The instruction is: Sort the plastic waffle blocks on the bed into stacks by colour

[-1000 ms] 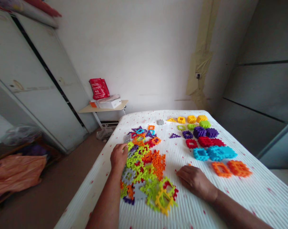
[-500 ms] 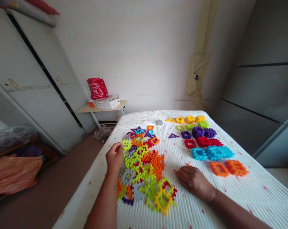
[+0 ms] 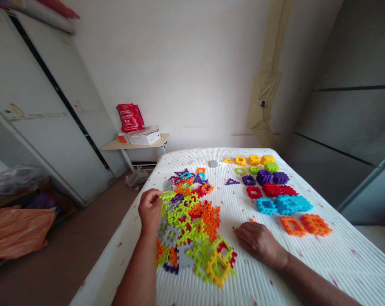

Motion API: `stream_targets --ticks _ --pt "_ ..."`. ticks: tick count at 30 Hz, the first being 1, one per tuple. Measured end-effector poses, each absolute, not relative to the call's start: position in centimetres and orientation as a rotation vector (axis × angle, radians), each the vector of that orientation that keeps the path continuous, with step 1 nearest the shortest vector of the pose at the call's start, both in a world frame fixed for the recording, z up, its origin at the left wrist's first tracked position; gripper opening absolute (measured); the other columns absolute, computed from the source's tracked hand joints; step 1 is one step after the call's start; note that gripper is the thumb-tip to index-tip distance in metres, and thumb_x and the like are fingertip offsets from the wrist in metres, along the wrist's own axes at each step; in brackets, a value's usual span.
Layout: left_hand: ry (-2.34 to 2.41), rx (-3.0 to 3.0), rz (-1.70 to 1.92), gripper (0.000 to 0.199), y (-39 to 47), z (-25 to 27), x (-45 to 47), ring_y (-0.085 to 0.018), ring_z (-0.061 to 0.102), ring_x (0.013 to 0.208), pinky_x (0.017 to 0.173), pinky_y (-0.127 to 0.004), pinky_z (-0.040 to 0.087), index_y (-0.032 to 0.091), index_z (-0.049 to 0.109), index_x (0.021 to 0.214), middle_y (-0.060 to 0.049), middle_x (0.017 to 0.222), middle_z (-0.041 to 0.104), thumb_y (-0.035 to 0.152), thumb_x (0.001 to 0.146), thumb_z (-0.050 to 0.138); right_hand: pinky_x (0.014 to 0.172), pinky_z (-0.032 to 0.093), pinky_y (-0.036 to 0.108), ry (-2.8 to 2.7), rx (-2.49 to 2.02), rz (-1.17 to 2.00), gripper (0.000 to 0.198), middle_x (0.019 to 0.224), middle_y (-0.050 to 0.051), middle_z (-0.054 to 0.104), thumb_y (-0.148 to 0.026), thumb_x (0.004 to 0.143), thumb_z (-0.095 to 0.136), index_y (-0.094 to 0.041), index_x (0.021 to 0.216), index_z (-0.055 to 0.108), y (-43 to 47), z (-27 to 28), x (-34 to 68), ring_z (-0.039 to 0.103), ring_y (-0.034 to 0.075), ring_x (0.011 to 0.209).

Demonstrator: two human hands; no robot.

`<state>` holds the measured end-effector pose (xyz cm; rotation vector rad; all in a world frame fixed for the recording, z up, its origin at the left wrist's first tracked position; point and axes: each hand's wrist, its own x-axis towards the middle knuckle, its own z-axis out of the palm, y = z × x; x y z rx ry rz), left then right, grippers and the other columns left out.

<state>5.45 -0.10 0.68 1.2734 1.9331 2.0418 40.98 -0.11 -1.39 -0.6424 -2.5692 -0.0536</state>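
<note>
My left hand (image 3: 150, 208) is at the left edge of a heap of interlocking plastic pieces (image 3: 186, 214), its thumb and fingertips pinching a lime-green interlocking piece (image 3: 167, 196). That piece is tilted, so little of its face shows. My right hand (image 3: 259, 241) rests on the bed right of the heap, fingers curled and together. A small orange tip (image 3: 252, 220) shows just beyond its knuckles; the rest is hidden by the hand, and I cannot tell whether the fingers grip it. Lime-green, orange, grey, purple, red and yellow pieces overlap in the heap.
Colour-sorted rows lie on the right: yellow (image 3: 254, 160), purple (image 3: 265, 176), red (image 3: 272, 189), blue (image 3: 290, 205) and orange (image 3: 316, 224) stacks. A grey piece (image 3: 213, 163) lies apart at the back. Beyond the white bedcover (image 3: 230, 272), a small table (image 3: 135, 144) carries a red bag (image 3: 130, 118).
My left hand has shifted slightly left, and the lime-green piece in it has tipped from facing me to a flatter angle. My right hand has stayed in place.
</note>
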Motion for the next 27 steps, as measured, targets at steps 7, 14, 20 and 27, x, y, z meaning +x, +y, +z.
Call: stream_targets --ticks 7,14,20,27 --pt "1.789 1.313 1.781 0.020 -0.5 1.3 6.2 -0.012 0.052 0.052 0.054 -0.022 0.043 0.017 0.068 0.077 0.004 0.055 0.056 0.029 0.061 0.064 0.056 0.031 0.027 -2.580 -0.658 -0.062 0.030 0.066 0.004 0.056 -0.018 0.096 0.032 -0.015 0.078 0.056 -0.2 -1.5 41.1 0.049 0.013 0.059" --pt "1.641 1.196 1.841 0.019 -1.0 2.2 7.2 -0.012 0.057 0.057 0.058 -0.022 0.045 0.016 0.062 0.080 0.003 0.062 0.062 0.025 0.064 0.061 0.056 0.031 0.027 -2.582 -0.647 -0.041 0.030 0.066 0.004 0.055 -0.018 0.096 0.031 -0.015 0.079 0.056 -0.3 -1.3 41.0 0.049 0.013 0.059" --pt "1.533 1.182 1.855 0.026 -1.4 2.2 7.3 -0.017 0.063 0.071 0.068 -0.026 0.047 0.016 0.065 0.087 -0.002 0.078 0.068 0.030 0.065 0.061 0.056 0.032 0.027 -2.583 -0.646 -0.039 0.030 0.066 0.004 0.056 -0.019 0.096 0.031 -0.016 0.081 0.057 -0.2 -1.4 41.0 0.050 0.013 0.059" --pt "1.533 1.174 1.888 0.028 -1.1 2.2 7.5 -0.015 0.060 0.068 0.067 -0.024 0.046 0.016 0.062 0.084 -0.001 0.074 0.065 0.030 0.061 0.069 0.056 0.032 0.027 -2.587 -0.653 -0.040 0.029 0.066 0.004 0.055 -0.018 0.096 0.032 -0.016 0.081 0.057 -0.1 -1.7 41.1 0.049 0.014 0.060"
